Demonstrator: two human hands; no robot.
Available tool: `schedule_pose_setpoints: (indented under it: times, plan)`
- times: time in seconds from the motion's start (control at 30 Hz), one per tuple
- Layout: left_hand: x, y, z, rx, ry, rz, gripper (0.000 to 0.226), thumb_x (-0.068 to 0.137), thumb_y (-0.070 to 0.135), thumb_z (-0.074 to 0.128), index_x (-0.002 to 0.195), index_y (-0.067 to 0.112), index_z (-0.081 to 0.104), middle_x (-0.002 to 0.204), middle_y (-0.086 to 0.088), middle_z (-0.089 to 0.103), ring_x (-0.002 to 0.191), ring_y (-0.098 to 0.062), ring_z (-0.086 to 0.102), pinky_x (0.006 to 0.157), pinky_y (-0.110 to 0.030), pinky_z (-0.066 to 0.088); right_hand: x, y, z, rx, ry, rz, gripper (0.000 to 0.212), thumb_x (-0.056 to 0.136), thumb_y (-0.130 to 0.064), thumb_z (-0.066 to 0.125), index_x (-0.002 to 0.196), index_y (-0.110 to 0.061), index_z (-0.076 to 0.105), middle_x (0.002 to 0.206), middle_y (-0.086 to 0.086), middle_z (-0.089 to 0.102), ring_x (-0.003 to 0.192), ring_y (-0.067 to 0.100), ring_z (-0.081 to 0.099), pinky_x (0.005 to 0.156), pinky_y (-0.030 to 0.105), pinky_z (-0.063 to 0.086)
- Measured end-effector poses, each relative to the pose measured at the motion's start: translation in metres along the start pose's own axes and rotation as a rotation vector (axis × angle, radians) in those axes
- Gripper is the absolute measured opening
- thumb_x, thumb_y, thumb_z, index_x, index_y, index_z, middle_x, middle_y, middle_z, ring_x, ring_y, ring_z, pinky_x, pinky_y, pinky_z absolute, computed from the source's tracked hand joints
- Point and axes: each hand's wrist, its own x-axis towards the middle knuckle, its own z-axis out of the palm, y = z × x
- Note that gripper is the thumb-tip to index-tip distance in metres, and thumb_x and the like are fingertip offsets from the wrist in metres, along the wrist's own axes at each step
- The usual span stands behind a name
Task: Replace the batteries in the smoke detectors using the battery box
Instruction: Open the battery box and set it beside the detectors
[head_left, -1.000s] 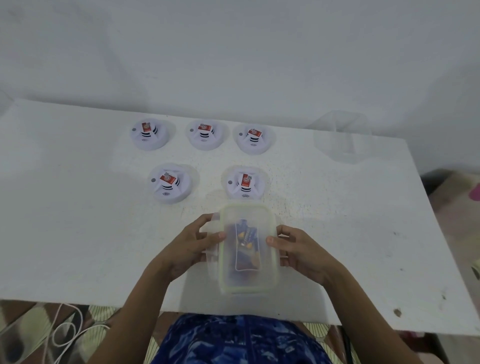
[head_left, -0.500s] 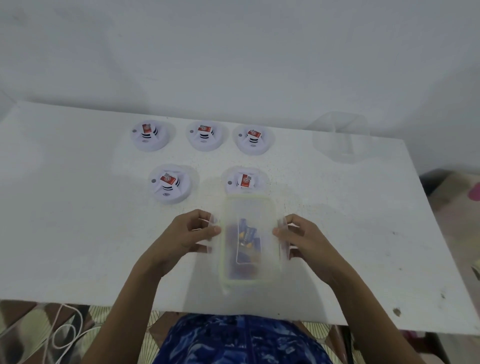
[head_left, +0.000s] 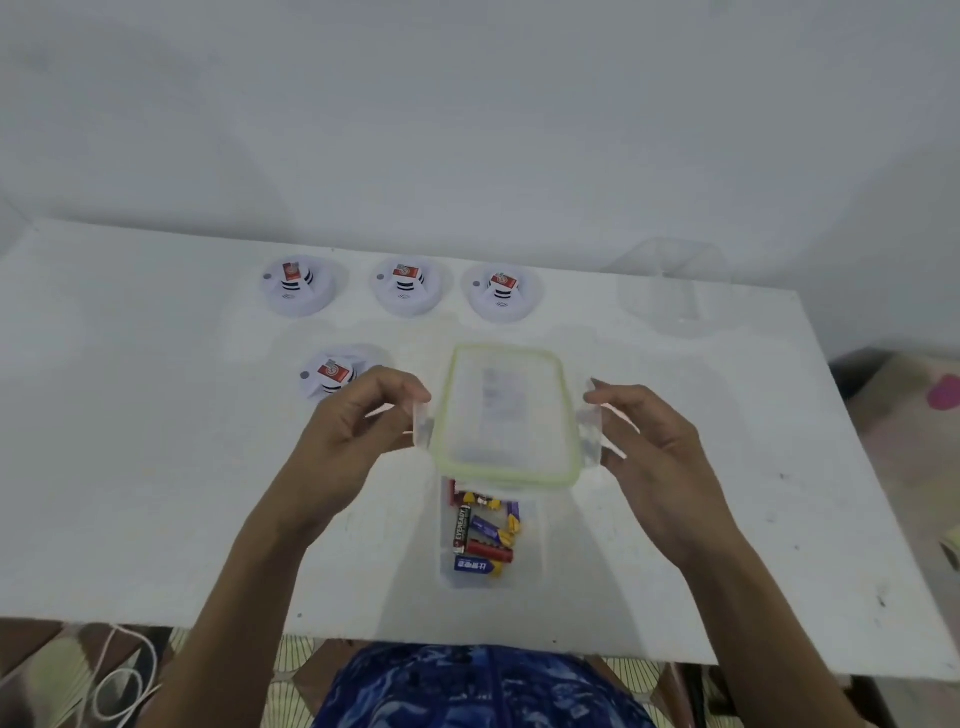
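1. Head view: the left hand (head_left: 358, 431) and right hand (head_left: 660, 452) each pinch a side clip of the lid (head_left: 506, 410), holding it above the desk (head_left: 156, 467).
2. The open battery box (head_left: 535, 545) lies underneath, near the front edge. Its long axis runs front to back, midway between the hands. The smoke detectors (head_left: 297, 285) sit toward the back edge.

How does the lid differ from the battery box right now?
The lid is held above the table by the left hand and right hand; the box rests on it. The lid has a green rim; the box holds batteries. Both are clear plastic.
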Motion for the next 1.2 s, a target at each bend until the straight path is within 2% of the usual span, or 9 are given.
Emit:
schedule_pose_setpoints:
  times: [0.1,0.27,0.37,0.5,0.63,0.8,0.93,1.0,1.2]
  plan:
    - [-0.001,-0.005,0.005,0.039,-0.042,0.003,0.024,0.097,-0.002,0.040,0.093,0.011,0.060,0.105,-0.012,0.062,0.098,-0.023,0.064,0.076,-0.024,0.053,-0.004,0.005,0.008,0.099,-0.024,0.032,0.020,0.096,-0.003,0.047,0.106,-0.004,0.064,0.110,0.014,0.065,0.095,0.032,0.063,0.077,0.042,0.049]
    - [-0.002,-0.016,0.009,0.087,-0.022,-0.037,0.022,0.097,-0.002,0.041,0.090,0.004,0.060,0.103,-0.008,0.066,0.097,-0.019,0.066,0.077,-0.023,0.054,-0.005,0.011,0.014,0.138,0.038,0.135,0.021,0.094,-0.015,0.053,0.115,-0.014,0.059,0.113,0.003,0.066,0.091,0.037,0.067,0.073,0.045,0.055]
    - [-0.004,-0.021,0.007,0.151,-0.062,-0.077,0.024,0.098,0.001,0.041,0.087,0.009,0.061,0.102,-0.003,0.069,0.096,-0.018,0.066,0.082,-0.029,0.056,-0.003,0.018,0.014,0.075,0.096,0.194,0.046,0.090,-0.007,0.061,0.128,-0.026,0.047,0.115,0.000,0.067,0.090,0.036,0.068,0.073,0.042,0.056]
    - [-0.006,-0.025,0.006,0.196,-0.075,-0.131,0.028,0.098,0.001,0.040,0.086,0.011,0.063,0.098,-0.001,0.071,0.097,-0.016,0.066,0.089,-0.037,0.054,-0.004,0.021,0.009,-0.007,0.091,0.307,0.033,0.089,-0.003,0.060,0.121,-0.008,0.057,0.098,0.012,0.073,0.093,0.034,0.069,0.082,0.038,0.056]
    - [-0.009,-0.025,0.005,0.203,-0.112,-0.155,0.029,0.097,-0.003,0.038,0.088,0.008,0.063,0.098,0.002,0.072,0.099,-0.016,0.066,0.090,-0.039,0.052,-0.006,0.020,0.008,-0.098,0.026,0.364,0.031,0.088,0.000,0.059,0.115,-0.015,0.057,0.089,0.017,0.073,0.075,0.031,0.069,0.063,0.039,0.056]
    - [-0.010,-0.042,0.007,0.310,-0.016,-0.289,0.005,0.095,0.012,0.048,0.094,0.017,0.049,0.096,0.003,0.071,0.088,-0.013,0.068,0.083,-0.045,0.055,-0.006,0.022,0.002,-0.154,0.023,0.316,0.032,0.091,0.003,0.052,0.116,-0.018,0.053,0.087,0.015,0.072,0.070,0.028,0.067,0.060,0.042,0.057]
    - [-0.012,-0.052,0.013,0.490,-0.126,-0.527,0.030,0.085,0.041,0.064,0.104,0.026,0.048,0.098,0.004,0.064,0.082,-0.013,0.068,0.066,-0.035,0.060,-0.005,0.025,-0.007,-0.187,0.018,0.317,0.033,0.091,0.004,0.050,0.115,-0.019,0.053,0.085,0.014,0.073,0.069,0.026,0.066,0.063,0.043,0.058]
    - [-0.013,-0.053,0.023,0.465,-0.191,-0.576,0.037,0.082,0.038,0.068,0.108,0.023,0.047,0.097,0.001,0.064,0.079,-0.014,0.069,0.059,-0.029,0.059,-0.005,0.025,-0.012,-0.196,0.014,0.322,0.034,0.090,0.005,0.050,0.115,-0.018,0.054,0.085,0.013,0.072,0.068,0.025,0.066,0.062,0.042,0.058]
    - [-0.008,-0.059,0.050,0.511,-0.098,-0.485,0.029,0.085,0.025,0.065,0.107,0.021,0.048,0.092,-0.002,0.062,0.073,-0.016,0.068,0.052,-0.022,0.056,-0.007,0.023,-0.039,-0.207,0.028,0.325,0.033,0.091,0.004,0.049,0.115,-0.017,0.054,0.085,0.013,0.072,0.067,0.024,0.064,0.060,0.035,0.055]
